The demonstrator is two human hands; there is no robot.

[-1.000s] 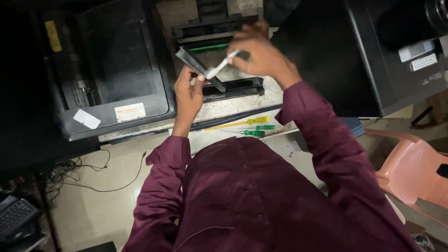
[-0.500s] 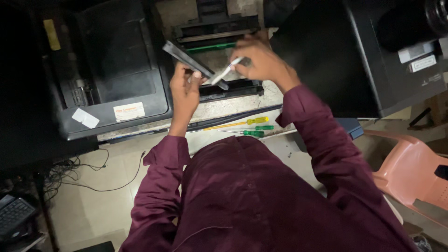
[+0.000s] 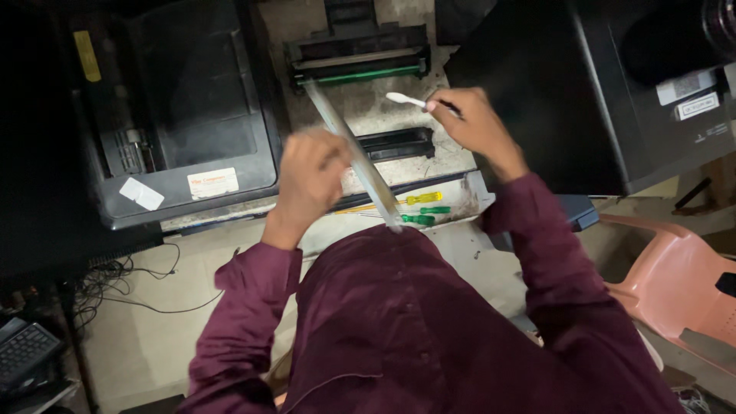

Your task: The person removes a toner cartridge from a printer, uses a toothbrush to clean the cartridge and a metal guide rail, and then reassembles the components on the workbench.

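Head view, one worker in a maroon shirt, seen from above at a cluttered repair bench. Left hand (image 3: 310, 180): closed around a long grey metal strip (image 3: 354, 157), held tilted, its far end over the open toner cartridge (image 3: 359, 54) and its near end reaching toward the chest; the hand is motion-blurred, so finger placement cannot be told exactly. Right hand (image 3: 471, 123): pinched shut on a small white brush (image 3: 406, 100), bristle end pointing left, apart from the strip and above the dusty bench top (image 3: 376, 107). A black cartridge tray (image 3: 399, 143) lies just below the brush. Near bench edge: a yellow-handled screwdriver (image 3: 424, 198) and a green-handled screwdriver (image 3: 425, 215), side by side. Left: a black printer (image 3: 184, 115) with lid raised; right: a second black machine (image 3: 552, 84); lower right: a pink plastic chair (image 3: 675, 276); lower left: loose cables (image 3: 115, 280) and a keyboard corner (image 3: 27, 353). Handling note, as judgement: the strip looks thin and springy, so a firm mid-length hold with the edge kept steady would suit brushing along its length, light strokes, away from the body, keeping loosened dust over the bench.
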